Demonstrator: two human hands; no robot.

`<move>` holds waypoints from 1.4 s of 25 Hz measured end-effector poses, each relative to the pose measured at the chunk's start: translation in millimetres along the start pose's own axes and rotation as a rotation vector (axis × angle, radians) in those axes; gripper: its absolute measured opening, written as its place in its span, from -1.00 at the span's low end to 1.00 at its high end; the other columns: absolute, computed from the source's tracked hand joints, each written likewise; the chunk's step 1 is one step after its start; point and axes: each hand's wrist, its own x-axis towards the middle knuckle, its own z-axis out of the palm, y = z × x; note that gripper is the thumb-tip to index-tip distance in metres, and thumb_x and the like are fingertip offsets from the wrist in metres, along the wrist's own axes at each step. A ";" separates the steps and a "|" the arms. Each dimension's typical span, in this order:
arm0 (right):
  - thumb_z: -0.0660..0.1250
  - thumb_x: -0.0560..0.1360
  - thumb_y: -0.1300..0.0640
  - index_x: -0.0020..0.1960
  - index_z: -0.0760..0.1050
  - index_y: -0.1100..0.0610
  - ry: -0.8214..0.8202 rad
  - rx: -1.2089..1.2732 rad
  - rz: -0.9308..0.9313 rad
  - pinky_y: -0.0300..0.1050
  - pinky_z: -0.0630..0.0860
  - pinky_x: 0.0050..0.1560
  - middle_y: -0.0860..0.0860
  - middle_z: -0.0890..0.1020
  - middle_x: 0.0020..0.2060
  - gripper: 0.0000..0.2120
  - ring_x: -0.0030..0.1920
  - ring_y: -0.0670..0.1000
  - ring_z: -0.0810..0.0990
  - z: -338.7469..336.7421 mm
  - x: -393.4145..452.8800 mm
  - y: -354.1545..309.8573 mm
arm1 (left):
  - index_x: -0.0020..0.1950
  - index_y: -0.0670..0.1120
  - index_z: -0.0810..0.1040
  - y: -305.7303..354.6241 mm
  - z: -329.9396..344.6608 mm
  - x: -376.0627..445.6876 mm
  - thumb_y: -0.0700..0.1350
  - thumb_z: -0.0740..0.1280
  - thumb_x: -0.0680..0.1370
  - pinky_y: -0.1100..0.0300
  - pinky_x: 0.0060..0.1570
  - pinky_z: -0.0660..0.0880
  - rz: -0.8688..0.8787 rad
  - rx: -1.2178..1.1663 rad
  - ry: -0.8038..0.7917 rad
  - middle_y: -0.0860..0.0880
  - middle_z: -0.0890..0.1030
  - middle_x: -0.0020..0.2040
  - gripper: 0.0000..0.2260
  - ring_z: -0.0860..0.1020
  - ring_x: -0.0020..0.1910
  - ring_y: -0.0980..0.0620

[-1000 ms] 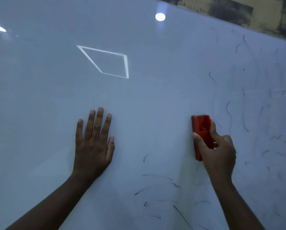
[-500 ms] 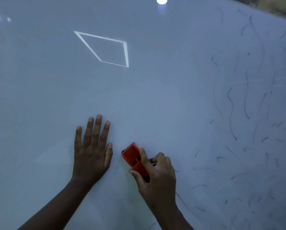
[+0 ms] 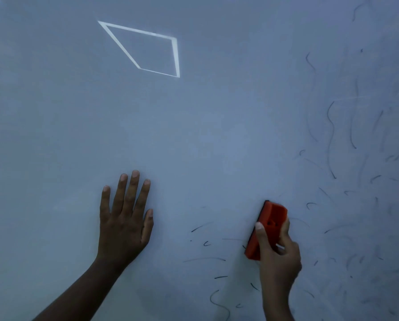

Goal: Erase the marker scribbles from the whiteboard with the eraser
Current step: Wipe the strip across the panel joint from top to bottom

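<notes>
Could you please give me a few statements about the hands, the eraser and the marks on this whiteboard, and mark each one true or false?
1. The right hand grips the orange eraser. True.
2. The left hand holds a marker. False: it lies flat on the whiteboard with straight fingers and holds nothing.
3. Dark marker scribbles remain on the right part of the board. True.
4. The eraser lies to the left of the left hand. False: it is to its right.
5. The bright four-sided outline sits below both hands. False: it is above them, over the left hand.
</notes>
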 end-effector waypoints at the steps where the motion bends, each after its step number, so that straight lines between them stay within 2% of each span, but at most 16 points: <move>1: 0.49 0.43 -0.23 0.49 0.31 -0.29 0.006 0.022 0.035 0.00 0.54 0.12 0.00 0.53 -0.03 -0.32 0.06 0.08 0.61 1.1 -7.2 6.5 | 0.70 -0.18 0.18 1.4 0.6 -4.2 -0.01 0.09 0.73 -0.33 0.63 0.05 -0.005 -0.001 -0.001 -0.20 0.11 0.72 -0.45 0.11 0.70 -0.23; 4: 0.50 0.43 -0.19 0.46 0.31 -0.28 0.005 0.090 0.055 0.01 0.56 0.11 -0.02 0.53 -0.05 -0.33 0.04 0.07 0.61 14.4 -20.3 1.8 | 0.71 -0.17 0.16 2.8 1.2 -9.2 -0.02 0.11 0.72 -0.33 0.63 0.04 -0.013 0.006 -0.004 -0.20 0.11 0.72 -0.43 0.10 0.70 -0.23; 6: 0.48 0.42 -0.22 0.48 0.30 -0.22 -0.004 0.017 -0.091 0.01 0.58 0.00 -0.02 0.47 -0.10 -0.30 -0.06 0.07 0.60 28.3 -33.4 -11.8 | 0.71 -0.17 0.16 3.0 0.9 -10.0 -0.02 0.12 0.72 -0.32 0.63 0.03 -0.017 0.001 -0.004 -0.20 0.11 0.72 -0.43 0.09 0.71 -0.23; 9: 0.43 0.41 -0.33 0.54 0.36 -0.20 -0.161 -0.201 -0.359 -0.11 0.55 -0.18 -0.09 0.39 -0.11 -0.26 -0.11 0.00 0.50 49.6 -67.6 -22.8 | 0.72 -0.15 0.13 4.5 1.2 -12.7 -0.02 0.13 0.71 -0.31 0.64 0.01 -0.022 -0.006 0.003 -0.19 0.10 0.73 -0.42 0.08 0.71 -0.22; 12: 0.52 0.40 -0.28 0.55 0.36 -0.14 -0.314 -0.435 -0.579 -0.12 0.54 -0.23 -0.06 0.40 -0.09 -0.21 -0.11 -0.04 0.43 58.6 -102.1 -6.0 | 0.74 -0.13 0.07 4.6 1.8 -15.5 0.00 0.12 0.71 -0.29 0.65 -0.01 -0.021 -0.007 -0.008 -0.18 0.05 0.74 -0.39 0.06 0.72 -0.21; 15: 0.48 0.38 -0.32 0.54 0.33 -0.21 -0.382 -0.538 -0.696 -0.09 0.59 -0.26 -0.05 0.46 -0.08 -0.22 -0.12 -0.04 0.46 52.0 -112.8 8.9 | 0.74 -0.13 0.06 3.0 2.3 -18.6 0.01 0.12 0.70 -0.28 0.65 -0.04 -0.009 -0.002 -0.021 -0.18 0.04 0.74 -0.38 0.04 0.72 -0.21; 17: 0.47 0.38 -0.33 0.51 0.35 -0.25 -0.369 -0.543 -0.674 -0.11 0.56 -0.28 -0.09 0.43 -0.09 -0.25 -0.12 -0.05 0.44 45.8 -100.4 6.4 | 0.73 -0.14 0.09 2.8 3.0 -21.3 0.00 0.12 0.71 -0.28 0.65 -0.03 -0.012 -0.007 -0.015 -0.19 0.06 0.74 -0.39 0.06 0.72 -0.21; 20: 0.47 0.38 -0.33 0.50 0.39 -0.30 -0.266 -0.456 -0.446 -0.15 0.50 -0.26 -0.14 0.38 -0.12 -0.28 -0.13 -0.07 0.46 29.1 -65.7 -2.1 | 0.72 -0.16 0.12 3.7 5.2 -29.6 -0.02 0.12 0.72 -0.30 0.64 0.01 -0.007 -0.013 -0.001 -0.20 0.09 0.73 -0.42 0.09 0.71 -0.23; 23: 0.44 0.37 -0.36 0.53 0.37 -0.25 -0.166 -0.242 -0.164 -0.10 0.58 -0.13 -0.11 0.47 -0.10 -0.24 -0.12 -0.07 0.58 6.6 -37.7 10.6 | 0.72 -0.16 0.13 3.9 8.6 -44.0 -0.02 0.14 0.72 -0.30 0.64 0.01 0.002 -0.013 0.000 -0.21 0.09 0.73 -0.42 0.10 0.71 -0.23; 28: 0.44 0.41 -0.27 0.53 0.35 -0.19 -0.011 -0.065 0.103 -0.03 0.52 0.10 0.02 0.55 0.01 -0.27 0.08 0.06 0.60 -3.5 -50.9 55.2 | 0.73 -0.15 0.11 5.1 12.5 -68.3 -0.01 0.14 0.71 -0.28 0.65 -0.03 0.002 -0.009 -0.006 -0.19 0.06 0.74 -0.40 0.06 0.71 -0.21; 31: 0.41 0.42 -0.25 0.56 0.34 -0.15 -0.010 -0.027 0.129 -0.05 0.52 0.09 0.03 0.52 0.01 -0.26 0.06 0.04 0.57 9.4 -75.0 60.8 | 0.73 -0.14 0.10 6.5 14.8 -76.6 0.00 0.14 0.72 -0.27 0.65 -0.04 -0.005 -0.003 -0.005 -0.18 0.05 0.74 -0.40 0.06 0.72 -0.21; 33: 0.43 0.42 -0.22 0.55 0.33 -0.12 -0.036 -0.070 0.028 -0.03 0.56 0.02 -0.02 0.44 -0.05 -0.26 -0.03 0.04 0.55 22.3 -95.5 55.4 | 0.73 -0.14 0.10 6.7 15.8 -78.5 0.00 0.14 0.72 -0.27 0.65 -0.03 -0.005 0.003 -0.003 -0.18 0.05 0.74 -0.40 0.06 0.72 -0.21; 35: 0.47 0.41 -0.19 0.54 0.39 -0.08 -0.115 -0.145 -0.119 -0.12 0.52 -0.07 -0.06 0.39 -0.09 -0.27 -0.08 0.06 0.50 35.7 -117.9 53.6 | 0.73 -0.13 0.09 7.1 16.1 -79.0 0.00 0.14 0.72 -0.27 0.65 -0.04 -0.004 0.002 0.003 -0.18 0.05 0.74 -0.40 0.05 0.72 -0.20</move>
